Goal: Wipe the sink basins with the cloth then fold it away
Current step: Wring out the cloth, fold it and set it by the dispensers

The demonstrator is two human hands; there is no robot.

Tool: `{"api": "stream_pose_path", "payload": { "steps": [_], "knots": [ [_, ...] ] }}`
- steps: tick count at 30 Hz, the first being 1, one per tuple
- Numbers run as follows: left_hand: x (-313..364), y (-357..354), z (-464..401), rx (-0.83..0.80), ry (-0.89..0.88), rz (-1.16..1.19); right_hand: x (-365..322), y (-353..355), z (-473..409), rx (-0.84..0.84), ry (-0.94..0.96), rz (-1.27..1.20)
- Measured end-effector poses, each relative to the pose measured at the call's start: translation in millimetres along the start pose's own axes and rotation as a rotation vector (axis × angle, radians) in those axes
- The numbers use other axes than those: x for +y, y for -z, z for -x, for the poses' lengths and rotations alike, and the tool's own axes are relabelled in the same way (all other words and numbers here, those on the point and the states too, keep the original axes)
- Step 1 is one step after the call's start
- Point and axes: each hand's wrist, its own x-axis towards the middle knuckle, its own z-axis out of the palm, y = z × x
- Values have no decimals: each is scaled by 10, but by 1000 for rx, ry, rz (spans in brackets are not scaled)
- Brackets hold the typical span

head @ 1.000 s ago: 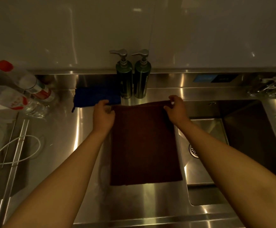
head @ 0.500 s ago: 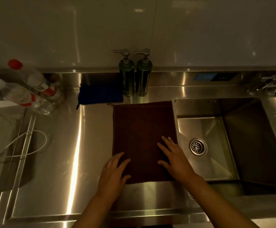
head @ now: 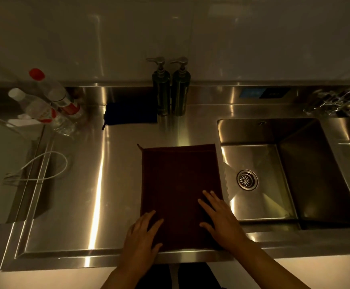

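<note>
Maroon cloth lies flat as a folded rectangle on the steel surface, its right edge just beside the left rim of the sink basin. Both hands rest on its near end with fingers straight and spread, gripping nothing: the left hand covers the near left corner, palm partly on the bare steel, and the right hand presses the near right part, fingertips pointing toward the far left.

Compared with half a second ago, the hands keep almost the same places on the cloth and the cloth has not shifted; the view has pulled back, so more of the near edge of the surface and dark clothing below it now show. A second ago the hands were pinching the far corners of the cloth instead.

Beyond the cloth, two dark pump bottles stand against the back ledge, with a folded blue cloth lying just left of them. Clear bottles with red and white caps lean at the far left, near a loop of white cable. A round drain sits in the basin floor. Shiny objects at the far right are too blurred to name, and the forearms are cut off by the bottom edge
</note>
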Motion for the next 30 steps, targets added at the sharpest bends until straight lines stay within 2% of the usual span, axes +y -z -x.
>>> {"api": "stream_pose_path", "payload": {
  "steps": [2, 5, 9, 13, 17, 26, 30],
  "knots": [
    [22, 120, -93, 41, -3, 51, 0, 123, -49, 40, -15, -94],
    [38, 437, -506, 164, -4, 80, 29, 494, -338, 184, -49, -216],
    [64, 871, -1290, 263, 16, 98, 63, 1030, -948, 313, -96, -202],
    [34, 1066, -1830, 289, 70, 102, 105, 1226, -1404, 266, -80, -111],
    [-25, 1095, -2033, 305, 61, -4, 177, 1181, -1564, 223, -64, -25],
    [-157, 1136, -2097, 316, 132, -93, 305, 1151, -1599, 338, -75, 111],
    [-169, 1170, -2105, 388, 146, -67, 337, 1218, -1632, 371, -119, -37]
  ]
}}
